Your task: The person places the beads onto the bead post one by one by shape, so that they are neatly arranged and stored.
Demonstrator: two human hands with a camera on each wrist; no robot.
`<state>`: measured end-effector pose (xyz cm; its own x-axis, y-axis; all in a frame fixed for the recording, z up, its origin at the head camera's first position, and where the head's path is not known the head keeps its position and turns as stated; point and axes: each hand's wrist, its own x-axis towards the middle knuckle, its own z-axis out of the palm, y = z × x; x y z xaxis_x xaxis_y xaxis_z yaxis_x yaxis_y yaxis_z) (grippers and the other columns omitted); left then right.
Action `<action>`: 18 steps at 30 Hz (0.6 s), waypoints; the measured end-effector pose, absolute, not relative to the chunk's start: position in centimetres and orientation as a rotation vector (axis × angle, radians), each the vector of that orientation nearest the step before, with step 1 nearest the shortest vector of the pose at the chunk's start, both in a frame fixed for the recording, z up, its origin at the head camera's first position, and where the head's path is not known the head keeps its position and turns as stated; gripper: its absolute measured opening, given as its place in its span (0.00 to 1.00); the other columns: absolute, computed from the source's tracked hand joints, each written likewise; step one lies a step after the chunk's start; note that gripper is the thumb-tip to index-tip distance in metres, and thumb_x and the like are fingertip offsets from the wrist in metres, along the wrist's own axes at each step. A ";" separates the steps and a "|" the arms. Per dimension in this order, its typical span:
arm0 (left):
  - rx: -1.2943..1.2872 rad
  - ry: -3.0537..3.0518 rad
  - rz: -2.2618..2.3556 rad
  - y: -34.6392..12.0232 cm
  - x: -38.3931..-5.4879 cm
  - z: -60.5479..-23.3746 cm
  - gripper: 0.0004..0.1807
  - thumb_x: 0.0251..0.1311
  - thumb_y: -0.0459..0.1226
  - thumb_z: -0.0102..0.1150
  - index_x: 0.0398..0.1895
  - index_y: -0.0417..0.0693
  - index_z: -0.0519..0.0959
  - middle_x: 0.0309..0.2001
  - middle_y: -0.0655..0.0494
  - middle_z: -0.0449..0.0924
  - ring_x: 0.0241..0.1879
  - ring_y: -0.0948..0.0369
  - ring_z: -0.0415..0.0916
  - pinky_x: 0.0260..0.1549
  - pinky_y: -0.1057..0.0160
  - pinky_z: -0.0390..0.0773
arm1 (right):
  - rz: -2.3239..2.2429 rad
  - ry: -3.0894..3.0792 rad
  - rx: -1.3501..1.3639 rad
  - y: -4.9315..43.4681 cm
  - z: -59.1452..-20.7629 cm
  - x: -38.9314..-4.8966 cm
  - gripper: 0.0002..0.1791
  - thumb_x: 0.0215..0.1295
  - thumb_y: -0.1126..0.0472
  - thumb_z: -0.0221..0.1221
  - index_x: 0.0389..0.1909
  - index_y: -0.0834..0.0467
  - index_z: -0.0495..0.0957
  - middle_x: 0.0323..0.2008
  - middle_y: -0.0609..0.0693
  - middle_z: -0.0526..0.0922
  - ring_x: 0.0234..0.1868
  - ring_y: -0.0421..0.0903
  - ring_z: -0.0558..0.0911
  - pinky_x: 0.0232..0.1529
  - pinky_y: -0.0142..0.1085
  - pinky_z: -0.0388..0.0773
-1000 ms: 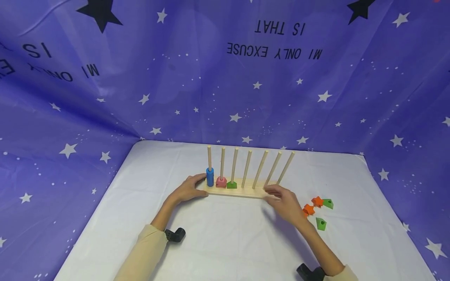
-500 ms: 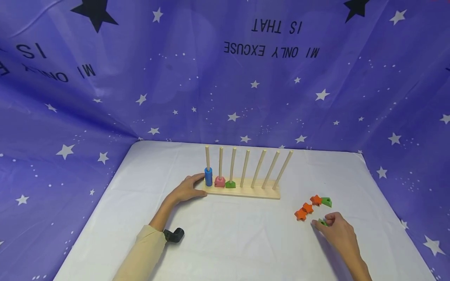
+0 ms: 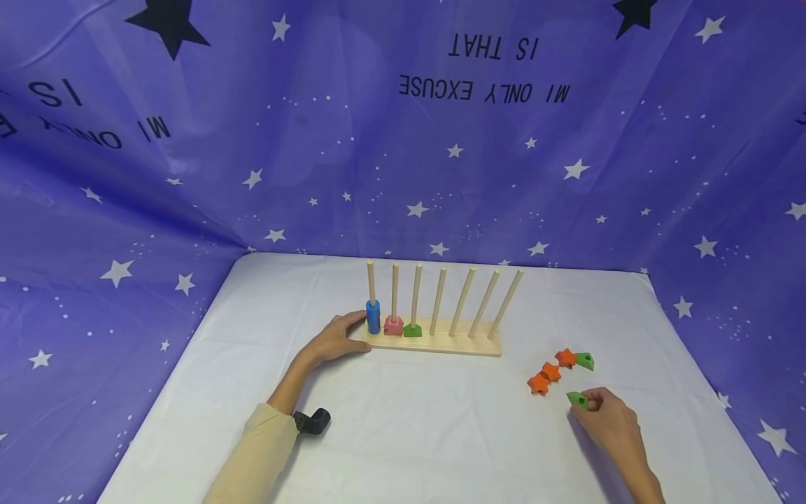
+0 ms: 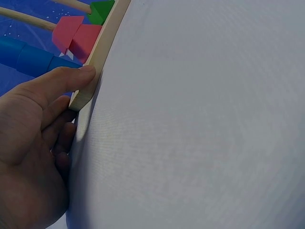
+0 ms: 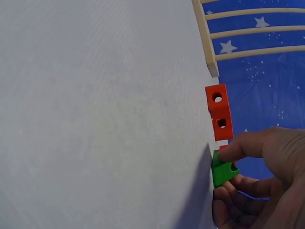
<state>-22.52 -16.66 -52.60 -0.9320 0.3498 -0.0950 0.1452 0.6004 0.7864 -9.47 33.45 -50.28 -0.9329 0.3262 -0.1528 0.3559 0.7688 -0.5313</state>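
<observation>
My left hand (image 3: 334,341) grips the left end of a wooden peg board (image 3: 466,344), with the thumb on its front edge in the left wrist view. Blue cylindrical beads (image 3: 373,318) are stacked on the leftmost peg. The second peg carries a pink bead (image 3: 394,327) and the third a green triangular bead (image 3: 412,331). The other pegs are bare. To the right of the board, my right hand (image 3: 611,423) pinches another green triangular bead (image 5: 222,175) between thumb and fingers, its hole showing. It is close over the cloth.
Three orange star beads (image 3: 550,372) lie in a slanting row between the board and my right hand. One more green bead (image 3: 585,361) lies against the farthest star. White cloth (image 3: 409,434) covers the table, with a purple star-printed curtain (image 3: 352,161) behind.
My right hand has left the right end of the peg board and reached right to the loose green triangular bead, which it now pinches and has tilted. My left hand stays on the board.
</observation>
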 end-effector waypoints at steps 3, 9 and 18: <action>0.411 2.590 1.235 -16.6 -22.5 -52.6 0.44 0.54 0.42 0.72 0.73 0.40 0.65 0.71 0.41 0.65 0.66 0.44 0.62 0.67 0.40 0.59 | -0.909 2.973 0.516 33.1 -50.0 -9.4 0.19 0.56 0.62 0.65 0.45 0.71 0.78 0.31 0.55 0.80 0.33 0.53 0.78 0.29 0.39 0.71; 0.398 2.587 1.258 -16.6 -22.5 -52.4 0.44 0.53 0.42 0.72 0.73 0.41 0.65 0.70 0.41 0.66 0.65 0.43 0.62 0.66 0.39 0.59 | -1.039 3.205 0.201 32.0 -48.2 -9.6 0.18 0.60 0.65 0.67 0.48 0.72 0.79 0.39 0.63 0.82 0.41 0.61 0.83 0.36 0.40 0.81; 0.400 2.586 1.252 -16.6 -22.5 -52.4 0.44 0.53 0.42 0.72 0.73 0.40 0.65 0.70 0.40 0.66 0.66 0.43 0.62 0.66 0.39 0.58 | -1.277 3.259 -0.187 27.5 -44.2 -11.5 0.17 0.59 0.70 0.68 0.50 0.62 0.82 0.42 0.55 0.85 0.40 0.52 0.85 0.38 0.19 0.75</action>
<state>-22.50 -16.62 -52.43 -0.9336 0.3453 -0.0957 0.1392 0.5956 0.7912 -11.45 27.48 -44.22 -0.9290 0.0338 0.3685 -0.2255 0.7379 -0.6362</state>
